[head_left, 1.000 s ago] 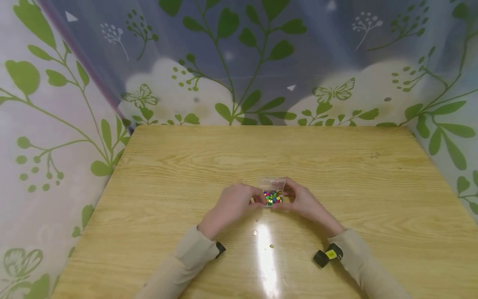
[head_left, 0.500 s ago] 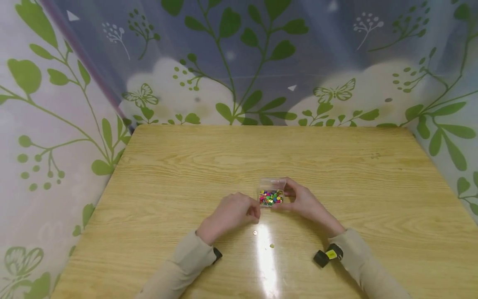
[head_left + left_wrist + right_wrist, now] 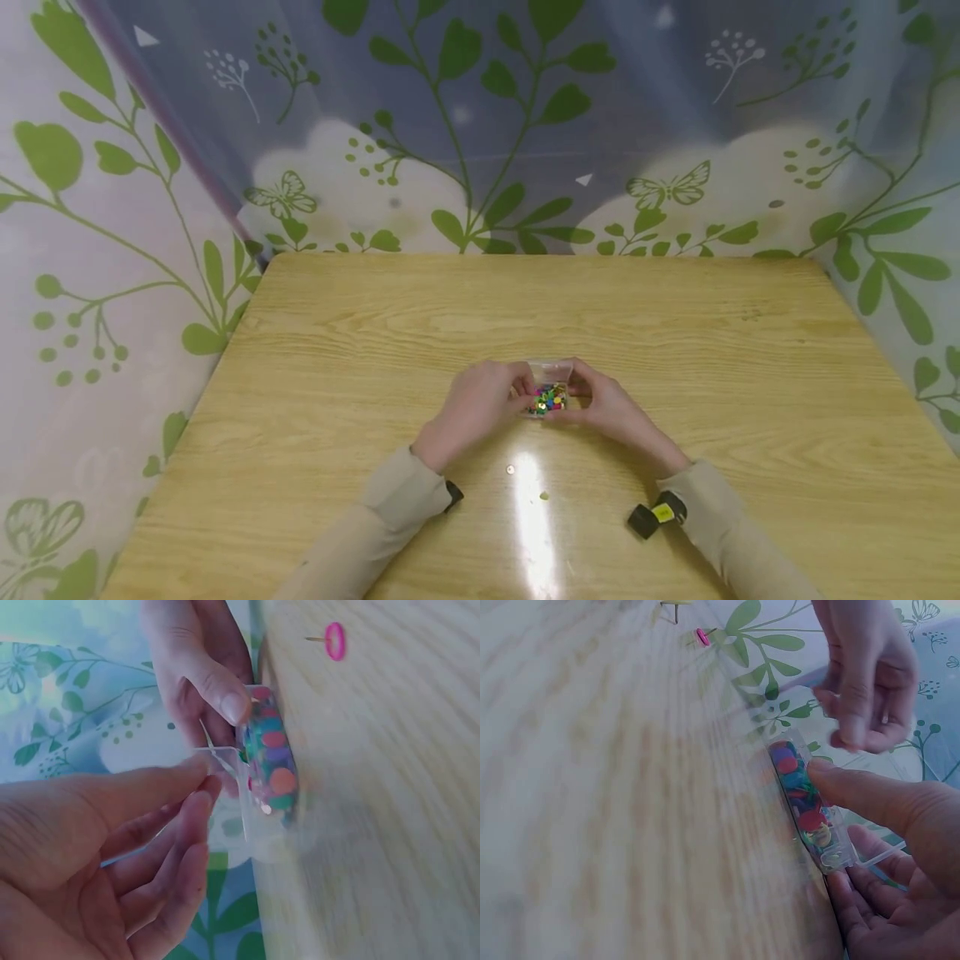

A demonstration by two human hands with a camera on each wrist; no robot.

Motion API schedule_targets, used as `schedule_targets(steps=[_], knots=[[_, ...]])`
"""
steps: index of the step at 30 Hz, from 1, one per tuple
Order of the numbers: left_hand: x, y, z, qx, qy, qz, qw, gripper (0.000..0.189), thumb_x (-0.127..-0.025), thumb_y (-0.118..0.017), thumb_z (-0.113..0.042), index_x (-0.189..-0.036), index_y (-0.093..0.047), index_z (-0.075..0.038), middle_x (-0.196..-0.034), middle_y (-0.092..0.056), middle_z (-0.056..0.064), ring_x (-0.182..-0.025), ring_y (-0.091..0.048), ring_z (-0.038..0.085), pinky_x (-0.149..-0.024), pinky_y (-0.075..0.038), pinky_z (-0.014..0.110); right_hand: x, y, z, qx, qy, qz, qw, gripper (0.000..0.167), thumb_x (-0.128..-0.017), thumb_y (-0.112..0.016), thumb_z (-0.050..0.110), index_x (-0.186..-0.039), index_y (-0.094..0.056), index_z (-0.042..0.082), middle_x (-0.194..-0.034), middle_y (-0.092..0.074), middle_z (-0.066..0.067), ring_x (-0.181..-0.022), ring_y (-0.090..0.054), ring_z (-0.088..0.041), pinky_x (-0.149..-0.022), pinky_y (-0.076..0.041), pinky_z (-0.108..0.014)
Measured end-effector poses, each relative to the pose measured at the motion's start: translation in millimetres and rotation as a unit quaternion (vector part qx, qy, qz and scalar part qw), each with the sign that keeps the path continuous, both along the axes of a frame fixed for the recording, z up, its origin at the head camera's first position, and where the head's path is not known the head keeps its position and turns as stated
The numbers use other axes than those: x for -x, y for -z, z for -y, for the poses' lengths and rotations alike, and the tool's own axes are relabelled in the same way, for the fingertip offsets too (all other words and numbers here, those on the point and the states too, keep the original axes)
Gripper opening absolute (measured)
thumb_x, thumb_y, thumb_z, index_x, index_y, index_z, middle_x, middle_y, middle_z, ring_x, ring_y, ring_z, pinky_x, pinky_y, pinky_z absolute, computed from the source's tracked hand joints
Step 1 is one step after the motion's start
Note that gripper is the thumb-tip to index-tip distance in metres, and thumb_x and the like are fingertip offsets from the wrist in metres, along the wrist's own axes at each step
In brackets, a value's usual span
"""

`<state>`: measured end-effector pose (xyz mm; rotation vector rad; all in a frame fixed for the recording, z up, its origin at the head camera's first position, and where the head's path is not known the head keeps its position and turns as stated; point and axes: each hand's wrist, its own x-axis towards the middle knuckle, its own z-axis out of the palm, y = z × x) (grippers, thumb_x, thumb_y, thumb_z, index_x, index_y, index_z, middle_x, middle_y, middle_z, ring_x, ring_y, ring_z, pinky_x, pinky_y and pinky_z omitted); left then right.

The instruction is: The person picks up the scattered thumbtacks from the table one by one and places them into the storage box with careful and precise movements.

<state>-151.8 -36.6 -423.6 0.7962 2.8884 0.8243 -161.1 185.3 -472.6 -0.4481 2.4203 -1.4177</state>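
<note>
A small clear plastic box (image 3: 550,408) of colourful thumbtacks (image 3: 810,819) stands on the table with its lid (image 3: 551,369) raised. My right hand (image 3: 611,407) grips the box from its right side, the thumb (image 3: 877,799) along the front. At the box's left end is my left hand (image 3: 480,408), its thumb and index fingertips pinched together beside the raised lid in the left wrist view. Any tack between those fingertips is hidden by them. Loose on the table lie a pink-rimmed thumbtack (image 3: 335,641) and a yellow thumbtack (image 3: 544,496).
The wooden table (image 3: 337,333) runs back to a patterned fabric wall (image 3: 420,192), with more leafy fabric on both sides. Each sleeve has a black wrist camera (image 3: 643,522) by it. A bright light reflection (image 3: 534,533) crosses the tabletop near the loose tacks.
My left hand drew back from the box to the table in front, then returned to the box. A tiny thing on the table there is gone. My right hand keeps its grip.
</note>
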Motion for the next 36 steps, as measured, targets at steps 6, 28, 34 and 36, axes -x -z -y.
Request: schedule_targets(steps=[6, 28, 34, 36], knots=[[3.7, -3.0, -10.8, -0.023, -0.037, -0.053, 0.9976, 0.007, -0.092, -0.077, -0.022, -0.090, -0.073, -0.018, -0.086, -0.076, -0.006, -0.045, -0.045, -0.002, -0.039, -0.028, 0.016, -0.6, 2.1, -1.3, -0.013, 0.003, -0.005, 0.9999, 0.061, -0.081, -0.087, 0.026, -0.132, -0.056, 0.016, -0.137, -0.061, -0.012, -0.124, -0.059, -0.038, -0.105, -0.045, -0.057], [-3.2, -5.3, 2.8, -0.030, -0.022, -0.021, 0.9991, 0.005, -0.093, -0.075, -0.023, -0.094, -0.080, -0.020, -0.081, -0.075, -0.007, -0.062, -0.064, 0.004, -0.047, -0.042, 0.018, 1.0, 3.4, 0.0, -0.007, 0.008, 0.003, 0.9999, 0.064, -0.080, -0.088, 0.025, -0.134, -0.056, 0.015, -0.135, -0.062, -0.012, -0.124, -0.060, -0.036, -0.107, -0.043, -0.057], [-12.6, -5.6, 14.4, 0.010, 0.048, 0.025, 0.9985, 0.005, -0.094, -0.074, -0.023, -0.096, -0.079, -0.021, -0.086, -0.075, -0.009, -0.058, -0.054, 0.000, -0.050, -0.042, 0.017, 0.3, 1.8, 0.2, -0.007, 0.007, 0.004, 0.9999, 0.065, -0.080, -0.088, 0.025, -0.136, -0.056, 0.016, -0.135, -0.061, -0.012, -0.123, -0.059, -0.037, -0.105, -0.045, -0.056], [-16.6, -4.5, 18.1, 0.024, 0.073, 0.056, 0.9954, 0.004, -0.094, -0.074, -0.023, -0.096, -0.078, -0.022, -0.086, -0.074, -0.011, -0.058, -0.053, -0.001, -0.052, -0.043, 0.018, 0.3, 1.8, 0.3, -0.012, 0.010, 0.005, 0.9999, 0.065, -0.080, -0.088, 0.026, -0.136, -0.056, 0.017, -0.135, -0.062, -0.012, -0.123, -0.060, -0.036, -0.104, -0.046, -0.055]])
